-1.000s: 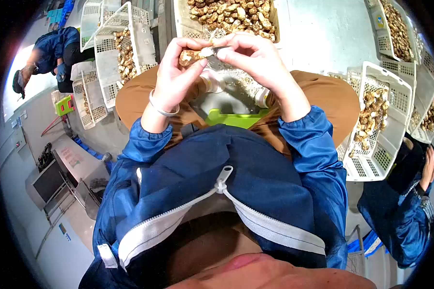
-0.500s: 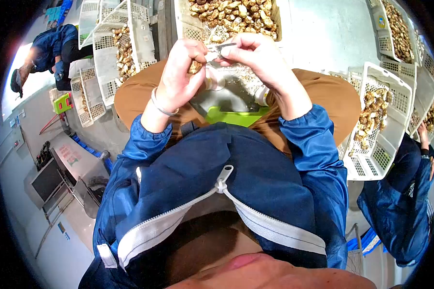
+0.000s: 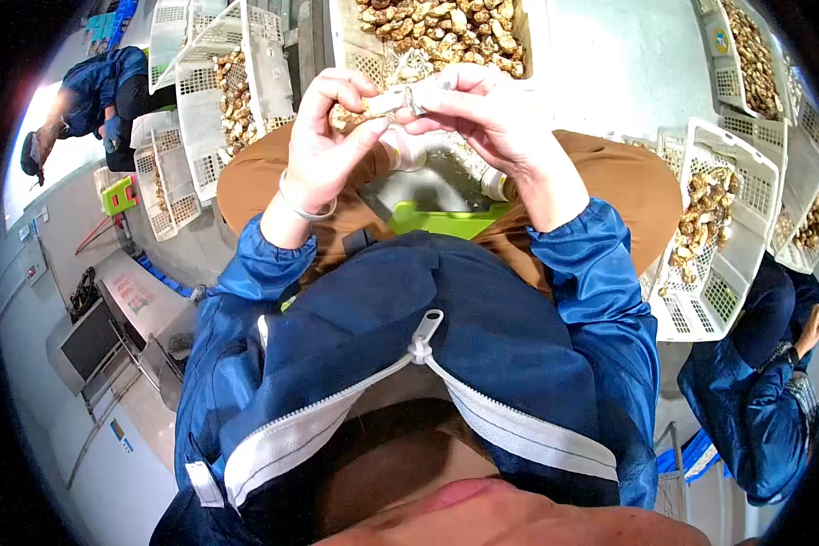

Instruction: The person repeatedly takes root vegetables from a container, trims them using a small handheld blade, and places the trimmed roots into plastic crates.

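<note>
My left hand (image 3: 323, 136) is closed around a mushroom (image 3: 348, 118) with a brown cap, its pale stem (image 3: 388, 101) pointing right. Close beside it, my right hand (image 3: 482, 114) pinches a small knife (image 3: 409, 100), whose grey blade is at the end of the stem. Fingers hide most of the knife. Just beyond both hands stands a white crate (image 3: 364, 62) holding many brown and whitish mushrooms (image 3: 446, 32).
Between my knees is a bright green edge (image 3: 446, 221) with scraps above it. White crates (image 3: 755, 191) of mushrooms stand at right, and more crates (image 3: 196, 105) at left. One person (image 3: 91, 100) sits at far left, another person (image 3: 755, 382) at right.
My left hand has turned and its fingers have loosened, showing more of the mushroom and its stem. The blade has swung from level to nearly upright. The right-hand person's hand has moved down.
</note>
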Motion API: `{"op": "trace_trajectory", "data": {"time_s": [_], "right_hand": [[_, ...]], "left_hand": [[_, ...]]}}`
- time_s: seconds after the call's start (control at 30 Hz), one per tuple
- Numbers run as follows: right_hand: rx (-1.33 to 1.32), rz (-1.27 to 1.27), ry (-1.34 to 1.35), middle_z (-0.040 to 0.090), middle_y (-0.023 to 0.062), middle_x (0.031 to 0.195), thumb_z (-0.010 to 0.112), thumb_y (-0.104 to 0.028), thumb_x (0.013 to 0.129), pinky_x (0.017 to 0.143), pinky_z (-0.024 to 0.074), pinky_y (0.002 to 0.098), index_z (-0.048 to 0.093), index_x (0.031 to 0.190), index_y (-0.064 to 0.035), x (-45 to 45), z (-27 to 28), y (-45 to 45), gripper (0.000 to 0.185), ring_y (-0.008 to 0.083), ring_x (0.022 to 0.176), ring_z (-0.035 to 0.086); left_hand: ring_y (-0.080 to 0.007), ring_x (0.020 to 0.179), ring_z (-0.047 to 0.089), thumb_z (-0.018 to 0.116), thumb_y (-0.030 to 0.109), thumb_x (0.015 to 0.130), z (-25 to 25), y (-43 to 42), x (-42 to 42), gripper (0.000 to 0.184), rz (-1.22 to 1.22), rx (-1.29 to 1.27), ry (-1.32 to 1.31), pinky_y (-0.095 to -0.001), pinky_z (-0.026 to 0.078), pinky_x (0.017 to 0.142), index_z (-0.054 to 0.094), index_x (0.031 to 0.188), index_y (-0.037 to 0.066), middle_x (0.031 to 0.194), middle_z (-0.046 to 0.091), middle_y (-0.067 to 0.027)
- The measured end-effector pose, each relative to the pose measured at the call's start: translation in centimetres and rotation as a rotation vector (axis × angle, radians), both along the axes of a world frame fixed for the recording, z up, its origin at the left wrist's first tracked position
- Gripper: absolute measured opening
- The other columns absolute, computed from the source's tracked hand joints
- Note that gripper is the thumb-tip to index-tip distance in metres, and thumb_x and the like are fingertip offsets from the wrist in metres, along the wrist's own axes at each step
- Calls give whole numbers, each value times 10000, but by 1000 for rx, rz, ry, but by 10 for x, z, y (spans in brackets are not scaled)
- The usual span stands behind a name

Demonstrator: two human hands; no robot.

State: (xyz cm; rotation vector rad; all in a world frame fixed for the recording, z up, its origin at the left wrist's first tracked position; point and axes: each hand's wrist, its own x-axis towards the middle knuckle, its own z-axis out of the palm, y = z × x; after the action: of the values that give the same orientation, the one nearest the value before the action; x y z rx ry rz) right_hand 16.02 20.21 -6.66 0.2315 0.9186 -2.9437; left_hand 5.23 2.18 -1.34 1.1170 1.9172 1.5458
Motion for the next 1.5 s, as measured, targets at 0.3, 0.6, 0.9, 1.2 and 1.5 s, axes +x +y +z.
{"op": "trace_trajectory", "data": {"time_s": [0.3, 0.6, 0.9, 1.2, 1.5], "right_hand": [[533, 55, -102, 668, 14, 750, 716, -168, 856, 611, 490, 236, 682, 839, -50, 3, -1, -2, 123, 84, 721, 628], [1480, -121, 112, 569, 147, 712, 609, -217, 863, 623, 480, 370, 566, 747, -33, 3, -28, -14, 221, 300, 665, 587], [1521, 50, 198, 624, 150, 745, 666, -183, 822, 648, 510, 407, 604, 778, -45, -7, -60, -18, 157, 339, 716, 629], [1483, -11, 98, 622, 151, 750, 637, -214, 846, 656, 511, 405, 614, 799, -45, -7, -51, -5, 177, 326, 716, 631], [1044, -319, -66, 644, 112, 835, 688, -209, 827, 710, 519, 335, 664, 807, -14, -14, -29, 5, 197, 232, 774, 644]], "left_hand": [[-146, 961, 582, 650, 44, 890, -7, -24, -3, 220, 128, -66, -665, -290, 506, 844, 513, 1061, 68, 1086, 566, -75], [-312, 1092, 604, 712, 210, 863, -18, -153, -178, 419, 503, -1121, 961, -393, 455, 969, 581, 1198, -4, 1147, 642, -177], [-360, 1082, 621, 649, 197, 863, -217, 61, -145, 404, -526, -996, 628, -438, 486, 946, 584, 1242, 72, 1154, 650, -204], [-344, 1010, 664, 728, 240, 758, -284, 72, -152, 428, -531, -1340, 535, -404, 520, 920, 652, 1105, 1, 1099, 683, -209], [-116, 757, 577, 625, 125, 934, -85, 35, -94, 178, 54, -281, -913, -233, 461, 662, 588, 1076, 24, 897, 631, -53]]}}
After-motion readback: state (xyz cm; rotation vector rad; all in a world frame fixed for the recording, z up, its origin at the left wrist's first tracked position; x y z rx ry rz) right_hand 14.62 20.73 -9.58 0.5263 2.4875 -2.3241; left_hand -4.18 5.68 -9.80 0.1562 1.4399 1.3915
